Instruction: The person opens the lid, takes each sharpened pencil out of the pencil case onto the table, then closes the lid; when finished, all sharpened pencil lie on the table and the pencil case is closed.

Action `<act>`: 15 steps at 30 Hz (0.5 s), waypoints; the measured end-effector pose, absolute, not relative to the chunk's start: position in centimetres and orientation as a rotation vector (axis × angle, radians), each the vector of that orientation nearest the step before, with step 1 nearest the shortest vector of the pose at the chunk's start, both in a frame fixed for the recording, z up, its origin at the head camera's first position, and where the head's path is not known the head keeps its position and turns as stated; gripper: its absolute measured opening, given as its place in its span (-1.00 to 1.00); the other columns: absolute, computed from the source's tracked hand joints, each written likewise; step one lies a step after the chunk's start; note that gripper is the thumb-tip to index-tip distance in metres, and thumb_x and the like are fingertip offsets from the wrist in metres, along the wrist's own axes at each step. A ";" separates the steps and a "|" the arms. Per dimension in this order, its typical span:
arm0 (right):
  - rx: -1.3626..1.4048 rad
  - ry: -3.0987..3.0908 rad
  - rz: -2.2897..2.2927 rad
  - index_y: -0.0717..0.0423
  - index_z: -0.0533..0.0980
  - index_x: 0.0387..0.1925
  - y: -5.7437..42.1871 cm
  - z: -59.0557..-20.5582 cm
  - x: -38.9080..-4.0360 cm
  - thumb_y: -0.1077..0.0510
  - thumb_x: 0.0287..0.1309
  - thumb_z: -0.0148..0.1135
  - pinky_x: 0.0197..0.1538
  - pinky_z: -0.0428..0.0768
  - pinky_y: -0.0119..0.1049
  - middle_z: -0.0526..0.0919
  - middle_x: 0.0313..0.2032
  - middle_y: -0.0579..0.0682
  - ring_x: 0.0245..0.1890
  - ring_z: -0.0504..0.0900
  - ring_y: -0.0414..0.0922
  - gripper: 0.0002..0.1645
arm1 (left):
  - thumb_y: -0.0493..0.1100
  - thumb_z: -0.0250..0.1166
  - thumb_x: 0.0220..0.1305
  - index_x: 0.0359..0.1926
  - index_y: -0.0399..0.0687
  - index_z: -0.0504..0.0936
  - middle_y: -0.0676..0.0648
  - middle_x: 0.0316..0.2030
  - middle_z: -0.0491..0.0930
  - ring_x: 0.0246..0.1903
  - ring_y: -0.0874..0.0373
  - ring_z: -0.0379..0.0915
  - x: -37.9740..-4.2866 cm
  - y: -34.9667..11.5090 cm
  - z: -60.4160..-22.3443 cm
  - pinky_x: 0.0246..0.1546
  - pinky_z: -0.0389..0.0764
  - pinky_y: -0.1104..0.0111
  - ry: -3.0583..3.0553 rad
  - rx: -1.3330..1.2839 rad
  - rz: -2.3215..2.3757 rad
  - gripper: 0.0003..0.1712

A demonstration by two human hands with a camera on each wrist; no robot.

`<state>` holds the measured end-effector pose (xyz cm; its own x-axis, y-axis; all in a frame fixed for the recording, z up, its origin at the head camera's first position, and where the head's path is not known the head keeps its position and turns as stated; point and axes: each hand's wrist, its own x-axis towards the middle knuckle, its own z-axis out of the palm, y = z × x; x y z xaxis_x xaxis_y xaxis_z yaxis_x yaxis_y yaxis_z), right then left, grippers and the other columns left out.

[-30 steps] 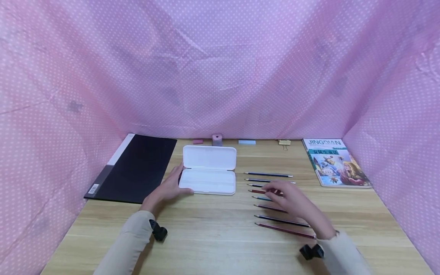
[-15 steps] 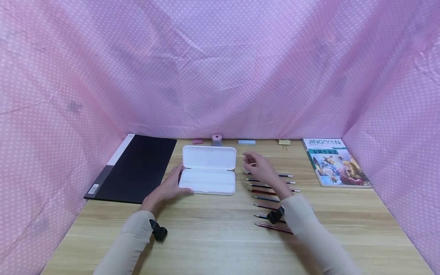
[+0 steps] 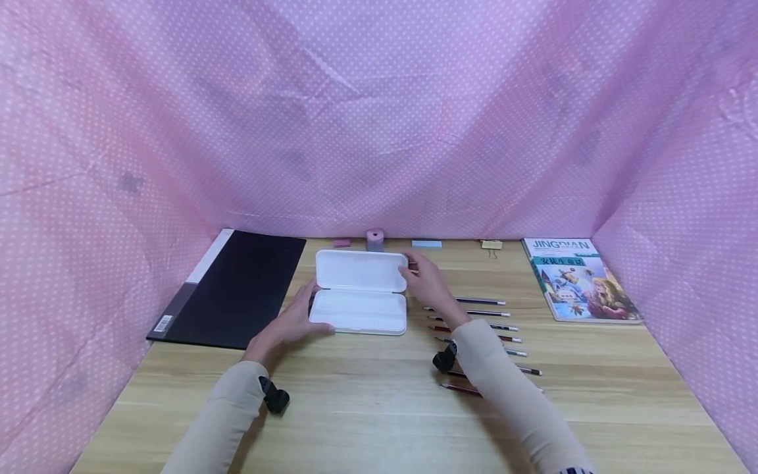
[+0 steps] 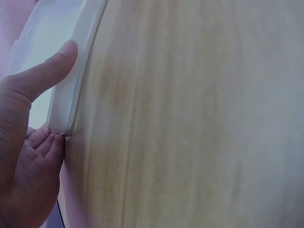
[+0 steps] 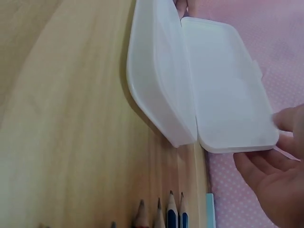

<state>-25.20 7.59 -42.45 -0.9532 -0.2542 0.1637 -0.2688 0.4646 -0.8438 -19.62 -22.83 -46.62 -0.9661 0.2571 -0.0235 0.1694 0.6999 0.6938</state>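
Note:
A white plastic pencil case (image 3: 358, 312) stands open on the wooden table, its inside bare and its lid (image 3: 360, 270) tilted back on the far side. My left hand (image 3: 291, 322) holds the case's left end. In the left wrist view the thumb (image 4: 59, 61) lies along the front wall and the other fingers bend round the end. At the lid's right edge is my right hand (image 3: 428, 283); in the right wrist view the thumb (image 5: 286, 118) is above the lid and the fingers are beneath it. Several pencils (image 3: 482, 301) lie in a row under the right forearm, partly hidden by it.
A black folder (image 3: 249, 283) lies to the left and a children's book (image 3: 583, 283) to the right. Along the back edge sit a pink eraser (image 3: 341, 243), a pink cylindrical item (image 3: 375, 241), a light blue block (image 3: 426, 244) and a gold binder clip (image 3: 491, 245).
My right hand has moved from over the pencils, left and away from me, to the lid's right edge, and now grips it. My left hand has stayed on the case.

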 end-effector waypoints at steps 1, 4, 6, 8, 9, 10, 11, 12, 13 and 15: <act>0.458 -2.661 1.539 0.16 0.35 0.17 7.5 -42.5 -25.1 0.08 0.31 -0.02 0.06 0.47 -0.17 0.50 0.02 0.09 0.04 0.49 -0.02 -0.56 | 0.33 0.48 -0.34 0.42 0.04 -0.18 -0.07 0.22 0.14 0.27 0.04 0.00 -19.6 -22.8 -46.6 0.28 0.02 0.04 2.782 0.347 1.121 0.41; 0.428 -2.637 1.518 0.10 0.43 0.05 7.4 -42.3 -24.7 -0.07 0.33 -0.07 0.04 0.47 -0.19 0.54 -0.07 0.00 -0.03 0.50 -0.08 -0.57 | 0.29 0.50 -0.34 0.41 0.08 -0.17 -0.06 0.23 0.15 0.27 0.04 0.03 -19.6 -22.8 -46.6 0.28 0.04 0.06 2.774 0.330 1.146 0.39; 0.439 -2.666 1.479 0.05 0.47 -0.01 7.5 -42.2 -24.4 -0.15 0.33 -0.11 0.01 0.48 -0.20 0.54 -0.11 -0.05 -0.06 0.50 -0.12 -0.55 | 0.26 0.51 -0.33 0.41 0.07 -0.16 -0.08 0.23 0.15 0.26 0.03 0.04 -19.7 -22.8 -46.6 0.27 0.04 0.05 2.774 0.331 1.158 0.38; 0.470 -2.708 1.449 0.00 0.49 -0.06 7.7 -42.0 -24.0 -0.19 0.31 -0.12 -0.01 0.49 -0.21 0.54 -0.14 -0.08 -0.08 0.49 -0.15 -0.55 | 0.24 0.52 -0.33 0.39 0.06 -0.11 -0.09 0.22 0.17 0.26 0.02 0.07 -19.7 -22.8 -46.6 0.27 0.07 0.08 2.778 0.331 1.164 0.35; 0.494 -2.730 1.440 0.00 0.51 -0.07 7.8 -41.8 -23.8 -0.19 0.31 -0.11 -0.02 0.49 -0.21 0.54 -0.15 -0.09 -0.09 0.49 -0.15 -0.56 | 0.24 0.52 -0.32 0.38 0.04 -0.09 -0.09 0.22 0.17 0.26 0.02 0.07 -19.7 -22.8 -46.6 0.27 0.07 0.08 2.780 0.333 1.164 0.32; 0.514 -2.752 1.431 -0.02 0.52 -0.09 7.9 -41.7 -23.5 -0.18 0.30 -0.10 -0.03 0.49 -0.21 0.54 -0.15 -0.09 -0.09 0.49 -0.15 -0.57 | 0.23 0.52 -0.31 0.36 0.03 -0.06 -0.10 0.22 0.17 0.25 0.01 0.08 -19.7 -22.8 -46.7 0.27 0.09 0.08 2.781 0.336 1.165 0.29; 0.543 -2.773 1.420 -0.02 0.54 -0.09 8.1 -41.5 -23.3 -0.18 0.30 -0.08 -0.03 0.50 -0.20 0.55 -0.14 -0.10 -0.09 0.50 -0.15 -0.57 | 0.21 0.52 -0.31 0.34 0.01 -0.02 -0.12 0.20 0.19 0.24 0.00 0.10 -19.7 -22.8 -46.7 0.26 0.11 0.08 2.779 0.344 1.177 0.25; 0.575 -2.793 1.412 -0.03 0.55 -0.10 8.3 -41.4 -23.1 -0.17 0.29 -0.06 -0.03 0.50 -0.21 0.56 -0.14 -0.10 -0.08 0.50 -0.16 -0.58 | 0.21 0.53 -0.31 0.31 0.00 0.02 -0.12 0.19 0.20 0.24 -0.01 0.12 -19.6 -22.8 -46.7 0.25 0.13 0.09 2.777 0.340 1.183 0.21; 0.619 -2.804 1.411 -0.02 0.56 -0.10 8.4 -41.4 -22.9 -0.16 0.29 -0.04 -0.02 0.51 -0.20 0.58 -0.13 -0.10 -0.08 0.51 -0.16 -0.59 | 0.21 0.53 -0.31 0.28 -0.02 0.06 -0.12 0.18 0.22 0.23 -0.01 0.14 -19.6 -22.8 -46.8 0.25 0.14 0.10 2.775 0.334 1.191 0.18; 0.708 -2.845 1.395 -0.01 0.57 -0.09 8.8 -41.4 -22.6 -0.16 0.27 -0.01 0.00 0.50 -0.19 0.60 -0.10 -0.09 -0.05 0.52 -0.15 -0.58 | 0.20 0.53 -0.32 0.24 -0.06 0.09 -0.13 0.17 0.24 0.22 -0.01 0.15 -19.5 -22.8 -47.0 0.24 0.16 0.11 2.765 0.321 1.213 0.15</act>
<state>-22.57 8.78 -41.36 -0.8997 -0.4260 0.0952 -0.3361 0.5369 -0.7739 -19.52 -22.81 -46.99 -0.9722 0.2338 -0.0117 0.1497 0.6595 0.7367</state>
